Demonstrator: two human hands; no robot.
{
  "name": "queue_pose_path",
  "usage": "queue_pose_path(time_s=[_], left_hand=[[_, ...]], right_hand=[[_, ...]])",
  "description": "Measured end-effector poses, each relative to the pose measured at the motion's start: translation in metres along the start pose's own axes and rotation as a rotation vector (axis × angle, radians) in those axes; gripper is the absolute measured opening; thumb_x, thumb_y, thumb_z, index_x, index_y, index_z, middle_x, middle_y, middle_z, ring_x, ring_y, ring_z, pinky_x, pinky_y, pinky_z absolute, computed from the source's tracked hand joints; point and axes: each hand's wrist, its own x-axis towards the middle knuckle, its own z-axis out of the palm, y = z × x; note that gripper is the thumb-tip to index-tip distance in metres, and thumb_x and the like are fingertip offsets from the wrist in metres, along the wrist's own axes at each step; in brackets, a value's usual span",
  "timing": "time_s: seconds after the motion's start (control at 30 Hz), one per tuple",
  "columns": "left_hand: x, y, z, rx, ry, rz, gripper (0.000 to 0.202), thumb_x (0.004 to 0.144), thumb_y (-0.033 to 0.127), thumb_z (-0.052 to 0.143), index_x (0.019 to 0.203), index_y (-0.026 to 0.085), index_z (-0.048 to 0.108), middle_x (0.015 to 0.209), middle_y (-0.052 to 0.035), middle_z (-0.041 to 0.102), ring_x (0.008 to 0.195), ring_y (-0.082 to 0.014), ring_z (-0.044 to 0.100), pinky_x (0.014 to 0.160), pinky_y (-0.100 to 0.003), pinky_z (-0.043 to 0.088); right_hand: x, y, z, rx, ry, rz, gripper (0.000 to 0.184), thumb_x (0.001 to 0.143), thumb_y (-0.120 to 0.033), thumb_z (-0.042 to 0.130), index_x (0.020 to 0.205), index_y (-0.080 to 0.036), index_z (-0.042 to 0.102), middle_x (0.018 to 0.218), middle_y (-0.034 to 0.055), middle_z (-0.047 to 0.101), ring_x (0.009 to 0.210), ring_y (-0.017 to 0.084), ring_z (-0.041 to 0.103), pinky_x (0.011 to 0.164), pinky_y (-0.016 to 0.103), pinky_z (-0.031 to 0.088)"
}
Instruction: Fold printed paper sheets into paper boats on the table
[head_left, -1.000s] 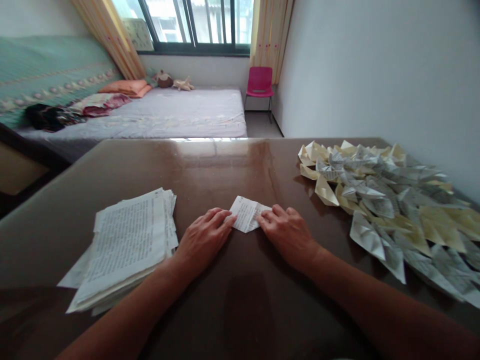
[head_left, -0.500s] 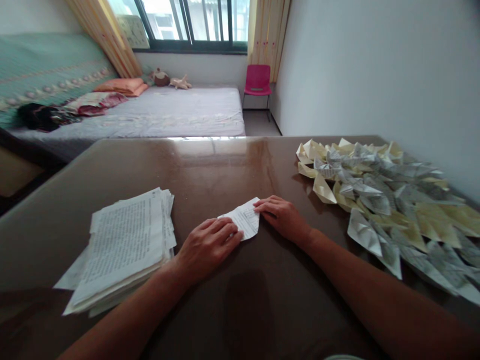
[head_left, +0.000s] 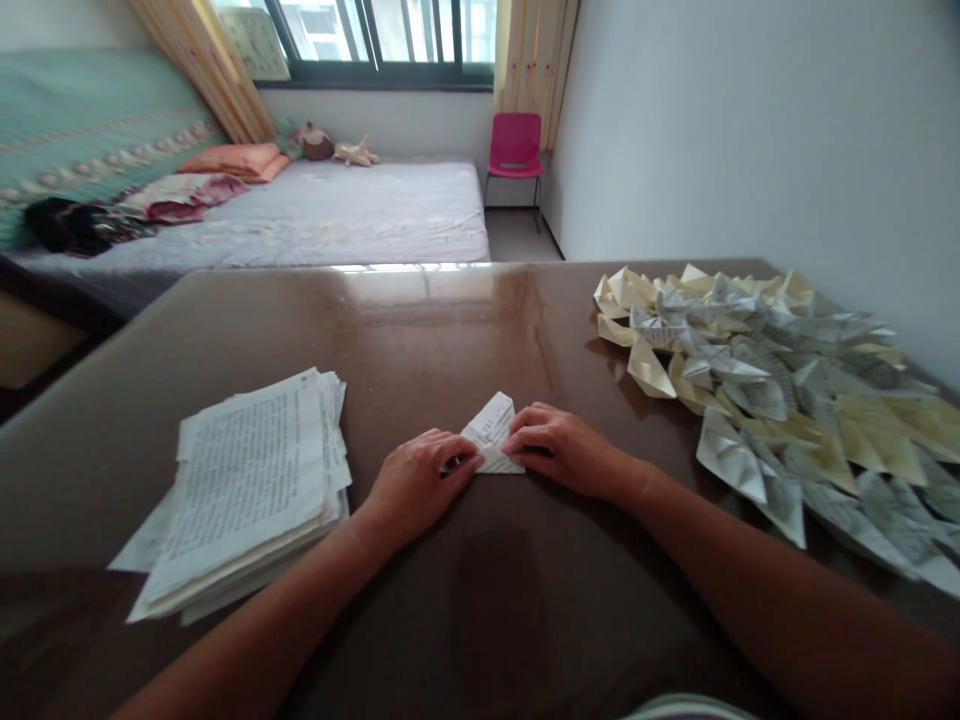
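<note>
A small folded sheet of printed paper (head_left: pixel 491 425) lies on the brown table between my two hands. My left hand (head_left: pixel 424 470) is closed on its left corner, thumb and fingers pinching the edge. On the other side, my right hand (head_left: pixel 566 447) grips the right edge with bent fingers. The paper has a pointed top and a straight bottom edge; its corners are hidden under my fingertips. To the left of my left hand rests a stack of printed sheets (head_left: pixel 247 480). Right of my right hand spreads a heap of folded paper boats (head_left: pixel 750 370), white and yellowish.
The glossy brown table (head_left: pixel 420 340) reaches up to a bed (head_left: pixel 390 210) and the right wall. A pink chair (head_left: pixel 515 145) stands beyond, by the window. Part of a pale round rim (head_left: pixel 690 708) shows at the bottom edge.
The folded paper has turned, and its lower part is now folded up into a straight bottom edge. My right hand has come down from the upper corner to the right edge.
</note>
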Motion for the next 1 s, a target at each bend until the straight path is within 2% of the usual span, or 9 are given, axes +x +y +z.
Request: queue_pose_path(time_s=[0.17,0.37,0.6,0.83,1.0], left_hand=[[0.005,0.009,-0.002,0.097,-0.026,-0.099,0.018,0.088,0.036,0.052,0.086,0.024,0.064,0.083,-0.0002,0.065,0.074,-0.0158,0.058,0.066,-0.027,0.040],[0.006,0.017,-0.005,0.179,-0.044,-0.117,0.015,0.086,0.036,0.051,0.080,0.023,0.057,0.076,0.0012,0.061,0.069,-0.0154,0.055,0.060,-0.026,0.034],[0.008,0.016,-0.005,0.193,-0.065,-0.121,0.015,0.087,0.037,0.050,0.081,0.024,0.056,0.078,0.0013,0.061,0.068,-0.0153,0.054,0.059,-0.026,0.032],[0.007,0.017,-0.006,0.211,-0.071,-0.134,0.016,0.087,0.038,0.048,0.082,0.024,0.056,0.078,0.0011,0.061,0.070,-0.0158,0.055,0.060,-0.026,0.032],[0.006,0.018,-0.007,0.248,-0.074,-0.129,0.016,0.089,0.036,0.047,0.083,0.024,0.056,0.079,0.0005,0.062,0.070,-0.0158,0.056,0.059,-0.026,0.033]], right_hand=[[0.001,-0.001,-0.001,0.019,-0.010,-0.004,0.012,0.088,-0.019,0.058,0.090,-0.020,0.070,0.094,0.0043,0.067,0.089,0.016,0.058,0.082,0.029,0.046],[0.000,-0.005,-0.004,0.002,-0.005,0.016,0.023,0.089,-0.019,0.055,0.110,-0.021,0.065,0.099,0.0052,0.068,0.093,0.017,0.058,0.085,0.031,0.045],[-0.002,-0.008,-0.006,-0.028,-0.022,-0.006,0.027,0.090,-0.019,0.053,0.113,-0.025,0.066,0.099,0.0043,0.068,0.089,0.016,0.057,0.082,0.029,0.045],[-0.001,-0.014,-0.009,-0.207,-0.119,-0.056,0.025,0.095,-0.031,0.049,0.109,-0.027,0.069,0.099,0.0063,0.063,0.092,0.017,0.052,0.084,0.032,0.044],[-0.002,-0.010,-0.008,-0.294,-0.154,-0.105,0.026,0.095,-0.032,0.049,0.116,-0.031,0.065,0.104,0.0055,0.061,0.092,0.016,0.051,0.084,0.032,0.042]])
